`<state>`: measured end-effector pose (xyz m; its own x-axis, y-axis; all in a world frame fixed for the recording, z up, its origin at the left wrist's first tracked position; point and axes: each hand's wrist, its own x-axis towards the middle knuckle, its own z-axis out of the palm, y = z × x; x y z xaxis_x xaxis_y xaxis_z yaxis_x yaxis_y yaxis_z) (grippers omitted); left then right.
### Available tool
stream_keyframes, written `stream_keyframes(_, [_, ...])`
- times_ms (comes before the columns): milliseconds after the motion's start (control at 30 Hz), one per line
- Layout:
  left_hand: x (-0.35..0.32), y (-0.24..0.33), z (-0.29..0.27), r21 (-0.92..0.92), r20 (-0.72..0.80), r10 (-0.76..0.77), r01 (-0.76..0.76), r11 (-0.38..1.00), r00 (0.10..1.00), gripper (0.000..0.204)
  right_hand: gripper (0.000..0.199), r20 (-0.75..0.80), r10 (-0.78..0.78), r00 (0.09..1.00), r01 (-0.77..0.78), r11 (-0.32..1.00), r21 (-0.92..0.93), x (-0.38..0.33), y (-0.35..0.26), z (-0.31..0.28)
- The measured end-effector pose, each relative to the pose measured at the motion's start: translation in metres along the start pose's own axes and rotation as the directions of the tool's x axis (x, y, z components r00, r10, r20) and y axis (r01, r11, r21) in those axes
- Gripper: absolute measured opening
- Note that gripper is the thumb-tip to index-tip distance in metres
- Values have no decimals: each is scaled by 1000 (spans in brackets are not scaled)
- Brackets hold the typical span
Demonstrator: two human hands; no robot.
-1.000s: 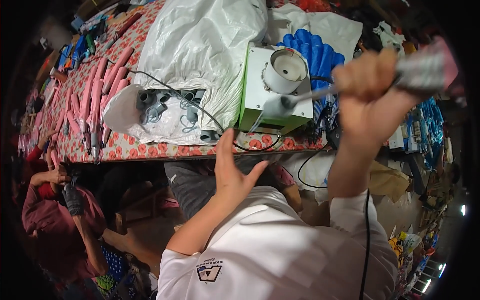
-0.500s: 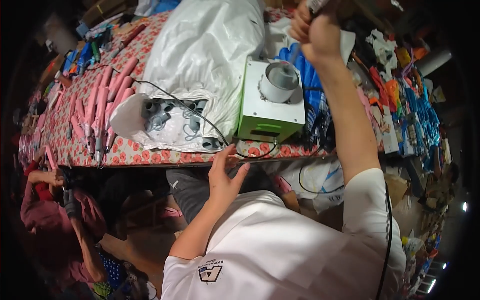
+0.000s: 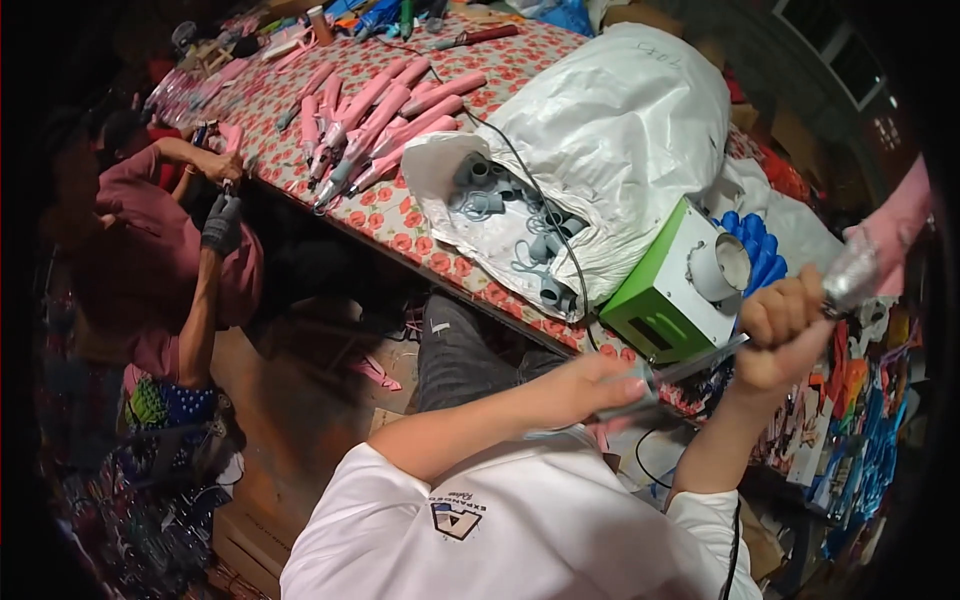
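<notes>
My right hand [image 3: 785, 325] is closed round a folded umbrella [image 3: 903, 225], whose pink cloth is blurred at the far right. A thin metal shaft [image 3: 708, 360] runs from that fist down to the left. At its lower end my left hand [image 3: 590, 388] is closed on a grey handle [image 3: 640, 395], partly hidden by the fingers and smeared by motion. Just beyond both hands stands a green and white box-shaped machine [image 3: 655, 285] with a round metal cup [image 3: 722, 265] on its white face.
A large white sack [image 3: 620, 110] lies on the flowered tablecloth [image 3: 400, 225], its mouth showing several grey handles [image 3: 545, 240] with cords. Pink folded umbrellas [image 3: 375, 120] are piled to its left. A black cable [image 3: 530, 170] crosses the sack. A co-worker [image 3: 180, 230] works at far left.
My right hand has come down and right from above the machine with the umbrella. My left hand, open before, has closed on the grey handle. The view has turned.
</notes>
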<state>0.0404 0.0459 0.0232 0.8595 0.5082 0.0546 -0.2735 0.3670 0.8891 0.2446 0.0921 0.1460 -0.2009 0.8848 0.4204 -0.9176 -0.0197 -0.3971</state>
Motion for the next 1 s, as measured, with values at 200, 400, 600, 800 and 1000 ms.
stream_keyframes(200, [-8,-20,-17,657,-480,510,-93,748,714,49,41,-432,-298,851,156,930,-333,-6,44,-15])
stream_keyframes(400, [-19,-19,-20,-563,62,37,4,827,997,41,43,-190,-35,981,29,999,-35,-12,24,-37])
stream_keyframes(600, [-1,-27,-21,767,-442,585,-52,640,680,45,38,-295,-213,931,132,953,-272,-15,47,-39])
stream_keyframes(800, [-15,-22,-32,-550,306,33,149,821,951,42,37,-48,47,998,-44,998,48,-19,35,-32])
stream_keyframes(1000, [-8,-29,-21,823,-509,513,217,524,692,35,43,-305,-81,949,30,985,-168,-10,49,-57])
